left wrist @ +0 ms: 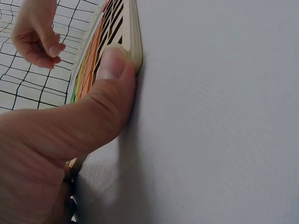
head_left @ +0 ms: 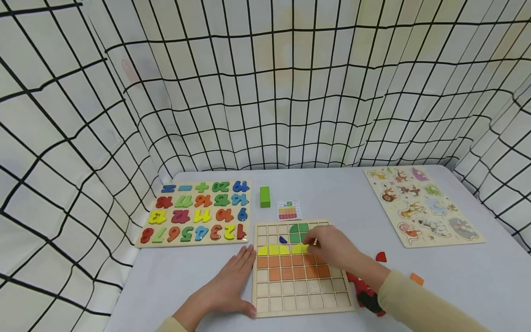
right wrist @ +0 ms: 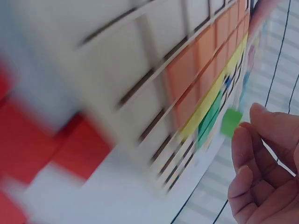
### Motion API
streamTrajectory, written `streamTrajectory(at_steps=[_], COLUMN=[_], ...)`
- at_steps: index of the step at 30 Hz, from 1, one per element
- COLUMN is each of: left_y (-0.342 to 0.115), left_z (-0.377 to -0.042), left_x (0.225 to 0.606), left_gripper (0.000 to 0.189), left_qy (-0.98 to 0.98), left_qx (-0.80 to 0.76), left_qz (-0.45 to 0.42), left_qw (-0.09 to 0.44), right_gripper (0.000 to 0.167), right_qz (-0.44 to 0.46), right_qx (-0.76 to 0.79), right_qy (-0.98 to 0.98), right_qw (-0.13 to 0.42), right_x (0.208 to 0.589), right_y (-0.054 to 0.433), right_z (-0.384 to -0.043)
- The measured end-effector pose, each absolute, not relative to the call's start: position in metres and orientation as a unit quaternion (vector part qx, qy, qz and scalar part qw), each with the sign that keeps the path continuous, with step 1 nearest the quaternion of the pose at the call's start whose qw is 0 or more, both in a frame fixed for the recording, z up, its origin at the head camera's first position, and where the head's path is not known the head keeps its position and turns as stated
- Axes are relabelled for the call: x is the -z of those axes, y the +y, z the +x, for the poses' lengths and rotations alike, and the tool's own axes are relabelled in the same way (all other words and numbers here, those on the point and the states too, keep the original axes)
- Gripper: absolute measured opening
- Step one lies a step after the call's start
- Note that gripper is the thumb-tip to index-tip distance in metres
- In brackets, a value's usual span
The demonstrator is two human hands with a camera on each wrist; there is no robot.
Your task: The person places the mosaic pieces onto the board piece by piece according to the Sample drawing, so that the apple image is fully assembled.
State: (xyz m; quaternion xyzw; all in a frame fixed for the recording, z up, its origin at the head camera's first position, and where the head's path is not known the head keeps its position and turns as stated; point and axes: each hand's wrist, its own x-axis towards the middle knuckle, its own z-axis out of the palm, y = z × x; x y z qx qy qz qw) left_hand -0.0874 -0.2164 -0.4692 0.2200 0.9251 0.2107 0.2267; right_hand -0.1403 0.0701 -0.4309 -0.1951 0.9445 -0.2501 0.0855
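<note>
My left hand (head_left: 230, 283) lies flat on the white table with fingers spread. Its fingertips and thumb touch the left edge of a wooden grid board (head_left: 300, 303). Above the board's upper right part is my right hand (head_left: 333, 246), thumb and index fingertips brought close together. A sliver of yellow shows by those fingers in the head view; I cannot tell whether they hold a piece. Yellow rounded pieces (head_left: 274, 250) form a row, with orange squares (head_left: 286, 274) in two rows nearer me. Green pieces (head_left: 295, 237) and a small blue piece (head_left: 283, 240) are farther back.
Red pieces (head_left: 359, 287) lie right of the board, partly under my right forearm. An orange piece (head_left: 416, 279) is farther right. Behind stand a picture card (head_left: 288, 210) and green block (head_left: 264, 197). A number board (head_left: 195, 212) is left, an animal board (head_left: 423, 207) right.
</note>
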Motion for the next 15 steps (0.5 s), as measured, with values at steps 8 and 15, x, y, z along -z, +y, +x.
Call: streamTrajectory(at_steps=[8, 15], left_y=[-0.215, -0.216], left_z=[-0.088, -0.088], left_x=[0.471, 0.471], left_gripper=[0.134, 0.135], left_qy=[0.927, 0.926], left_qx=[-0.204, -0.206], left_qz=[0.216, 0.216], left_qw=[0.229, 0.232], right_gripper=[0.015, 0.023], right_qz=[-0.131, -0.074], right_qx=[0.280, 0.280], right_qy=[0.945, 0.944], right_qw=[0.109, 0.161], right_x=[0.430, 0.442], right_y=[0.183, 0.260], right_z=[-0.132, -0.114])
